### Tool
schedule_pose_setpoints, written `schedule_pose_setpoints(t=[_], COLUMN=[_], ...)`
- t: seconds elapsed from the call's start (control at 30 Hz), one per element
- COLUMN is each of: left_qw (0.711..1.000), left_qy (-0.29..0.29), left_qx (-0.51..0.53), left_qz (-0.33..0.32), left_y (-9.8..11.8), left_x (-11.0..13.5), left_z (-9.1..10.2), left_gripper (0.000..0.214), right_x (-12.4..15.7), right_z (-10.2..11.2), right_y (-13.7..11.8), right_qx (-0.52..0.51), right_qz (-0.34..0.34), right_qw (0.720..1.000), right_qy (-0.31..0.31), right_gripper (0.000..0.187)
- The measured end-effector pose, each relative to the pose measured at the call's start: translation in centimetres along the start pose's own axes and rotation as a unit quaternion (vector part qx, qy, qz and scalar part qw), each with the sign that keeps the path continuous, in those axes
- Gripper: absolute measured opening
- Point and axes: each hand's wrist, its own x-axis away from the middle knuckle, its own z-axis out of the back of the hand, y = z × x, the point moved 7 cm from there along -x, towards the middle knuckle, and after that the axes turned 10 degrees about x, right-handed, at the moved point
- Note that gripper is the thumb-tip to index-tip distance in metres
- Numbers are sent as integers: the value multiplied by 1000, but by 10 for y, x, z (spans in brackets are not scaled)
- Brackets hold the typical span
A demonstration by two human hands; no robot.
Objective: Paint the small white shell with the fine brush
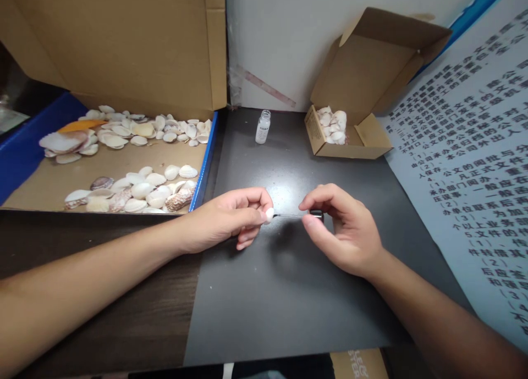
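Note:
My left hand (pixel 231 219) pinches a small white shell (pixel 269 214) between thumb and fingers, just above the dark mat (pixel 289 291). My right hand (pixel 340 230) pinches a thin brush with a black cap (pixel 317 214); its fine tip points left and touches the shell. Both hands hover close together at the mat's middle. A small open glass bottle (pixel 263 127) stands upright at the back of the mat, well beyond both hands.
A large open cardboard box (pixel 124 164) with a blue rim holds several loose shells at the left. A small cardboard box (pixel 348 131) with white shells sits at the back right. A printed poster (pixel 474 175) leans along the right side. A white wall stands behind.

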Motion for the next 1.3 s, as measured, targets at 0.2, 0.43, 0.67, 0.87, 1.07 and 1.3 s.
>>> schedule_pose_setpoints(t=[0.2,0.43,0.67,0.87,1.07,1.3], left_qw=[1000,1000,1000,1000,1000,1000], left_qy=[0,-6,-3,-1,-4,-4], left_qx=[-1,-3,-2,-9,-2,-5], left_qz=[-3,-4,-3,-1,-2,1], left_y=[0,0,0,-1,0,-1], left_x=[-1,0,-1,0,0,0], left_z=[0,-2,-1,0,-2,-1], left_gripper=[11,11,10,11,9,11], right_x=[2,5,4,4,3,4], right_z=[2,0,0,1,1,2], right_y=[1,3,2,4,1,5], right_qx=[-9,-20,-22,-4,-10,7], right_qz=[6,-6,-1,-5,-4,-20], right_qw=[1000,1000,1000,1000,1000,999], right_qy=[-7,-8,-15,11,-15,32], right_gripper=[7,10,10,17,12,20])
